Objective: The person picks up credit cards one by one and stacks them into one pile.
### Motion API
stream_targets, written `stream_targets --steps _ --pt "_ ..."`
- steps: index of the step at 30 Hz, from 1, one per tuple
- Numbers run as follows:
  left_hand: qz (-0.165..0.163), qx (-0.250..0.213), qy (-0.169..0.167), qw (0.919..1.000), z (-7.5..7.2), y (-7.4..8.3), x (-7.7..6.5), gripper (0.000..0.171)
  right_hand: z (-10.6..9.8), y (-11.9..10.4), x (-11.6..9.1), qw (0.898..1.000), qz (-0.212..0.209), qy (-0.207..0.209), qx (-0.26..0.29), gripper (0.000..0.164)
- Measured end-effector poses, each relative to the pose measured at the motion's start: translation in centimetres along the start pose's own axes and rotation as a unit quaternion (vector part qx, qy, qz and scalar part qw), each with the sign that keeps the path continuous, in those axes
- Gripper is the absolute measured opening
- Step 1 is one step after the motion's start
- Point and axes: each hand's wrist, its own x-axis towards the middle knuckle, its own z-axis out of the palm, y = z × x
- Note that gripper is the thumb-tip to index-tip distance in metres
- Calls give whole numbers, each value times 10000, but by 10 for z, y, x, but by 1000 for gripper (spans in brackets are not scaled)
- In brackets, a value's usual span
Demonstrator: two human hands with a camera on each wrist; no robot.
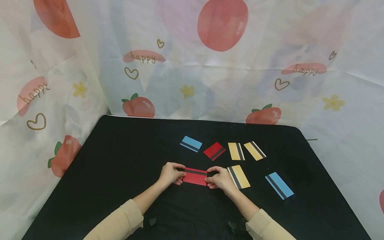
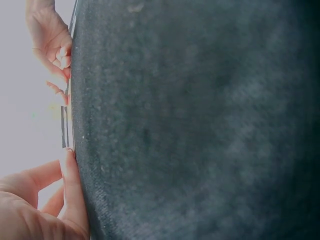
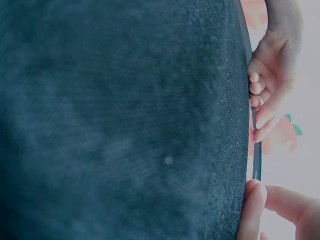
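A red card with a dark stripe along its far long edge lies between my two hands. My left hand holds its left end, thumb and forefinger at the short edge. At the opposite end, my right hand grips the card the same way. Whether the card touches the table or is slightly raised, I cannot tell. Both wrist views show the hands from low down, with the card seen nearly edge-on; the left hand also appears across from the right fingers in the right wrist view.
On the black table lie a blue card, another red card, two yellow cards farther back, a yellow card beside my right hand, and a blue card at right. A printed curtain stands behind.
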Motion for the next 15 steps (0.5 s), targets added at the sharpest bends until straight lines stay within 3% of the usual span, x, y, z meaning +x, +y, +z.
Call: stream_targets --steps 4,8,15 --pt "-315 -378 -72 9988 -3 1 0 26 -3 11 10 9994 226 -85 243 36" --pt "-785 -819 -238 9933 -9 3 2 28 -11 8 10 9973 452 -235 534 35" --pt "-1055 -876 -419 9897 -24 12 10 29 -25 2 12 9919 608 -361 1052 37"
